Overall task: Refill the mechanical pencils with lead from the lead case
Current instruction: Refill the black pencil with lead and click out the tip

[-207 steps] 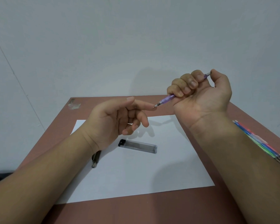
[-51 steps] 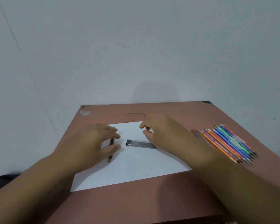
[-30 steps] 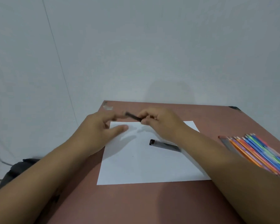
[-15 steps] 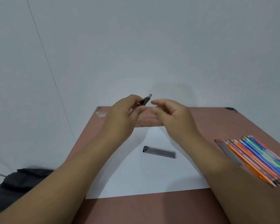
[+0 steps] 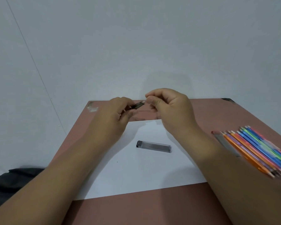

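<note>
Brown table (image 5: 169, 207): dark slim pencil (image 5: 137, 106), clear lead case (image 5: 154, 146) flat.

Centre frame, we see the sheet of paper (image 5: 136, 172) lying on the table (image 5: 152, 208), with the lead case (image 5: 154, 146) on it. Above the paper's far edge, our left hand (image 5: 113, 117) and right hand (image 5: 170, 109) meet around one pencil (image 5: 138, 105). At right, a row of pencils (image 5: 256, 150) lies on the table.

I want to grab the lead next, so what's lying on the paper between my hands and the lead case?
Nothing: in the head view, only bare white paper separates the left hand and right hand from the lead case.
</note>
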`<state>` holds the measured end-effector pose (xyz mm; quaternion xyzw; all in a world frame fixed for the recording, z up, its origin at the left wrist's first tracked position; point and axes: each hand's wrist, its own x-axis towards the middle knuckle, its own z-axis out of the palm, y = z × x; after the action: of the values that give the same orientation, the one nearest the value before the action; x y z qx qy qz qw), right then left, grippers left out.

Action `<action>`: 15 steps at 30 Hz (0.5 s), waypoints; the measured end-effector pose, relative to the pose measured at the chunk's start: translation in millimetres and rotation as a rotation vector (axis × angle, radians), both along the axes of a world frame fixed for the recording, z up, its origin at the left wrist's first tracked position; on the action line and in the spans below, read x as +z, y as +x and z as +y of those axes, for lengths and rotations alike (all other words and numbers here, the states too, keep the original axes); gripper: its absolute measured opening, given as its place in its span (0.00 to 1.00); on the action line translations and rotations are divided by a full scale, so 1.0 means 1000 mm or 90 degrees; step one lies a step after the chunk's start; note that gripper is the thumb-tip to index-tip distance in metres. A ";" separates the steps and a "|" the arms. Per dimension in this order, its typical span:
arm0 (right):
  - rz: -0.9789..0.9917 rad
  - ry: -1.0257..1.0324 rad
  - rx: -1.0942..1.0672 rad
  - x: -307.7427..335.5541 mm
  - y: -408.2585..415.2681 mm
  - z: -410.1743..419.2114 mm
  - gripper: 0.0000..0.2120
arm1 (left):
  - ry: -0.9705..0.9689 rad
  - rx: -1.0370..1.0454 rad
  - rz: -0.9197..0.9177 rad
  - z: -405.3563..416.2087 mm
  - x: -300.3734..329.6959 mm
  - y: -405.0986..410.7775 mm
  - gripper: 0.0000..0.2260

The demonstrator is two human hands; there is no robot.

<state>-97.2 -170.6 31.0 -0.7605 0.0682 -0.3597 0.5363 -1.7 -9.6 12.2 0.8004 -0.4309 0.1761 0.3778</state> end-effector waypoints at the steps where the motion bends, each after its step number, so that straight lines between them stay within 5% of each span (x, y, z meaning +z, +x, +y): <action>1: -0.010 0.013 -0.013 0.002 -0.001 -0.003 0.09 | 0.001 0.005 0.009 0.001 0.001 0.000 0.03; 4: 0.037 -0.021 -0.035 0.006 -0.004 -0.018 0.08 | -0.003 0.021 0.043 0.006 -0.001 0.003 0.03; 9: 0.313 -0.260 -0.038 -0.009 -0.001 -0.034 0.09 | -0.041 0.026 0.124 0.012 -0.002 0.008 0.04; 15: 0.426 -0.389 -0.016 -0.013 0.002 -0.040 0.07 | -0.068 -0.011 0.186 0.014 0.000 0.005 0.08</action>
<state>-95.5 -210.5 17.6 -0.9574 0.1380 -0.1039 0.2312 3.3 4.2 12.6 0.7922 -0.3686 0.0774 0.4802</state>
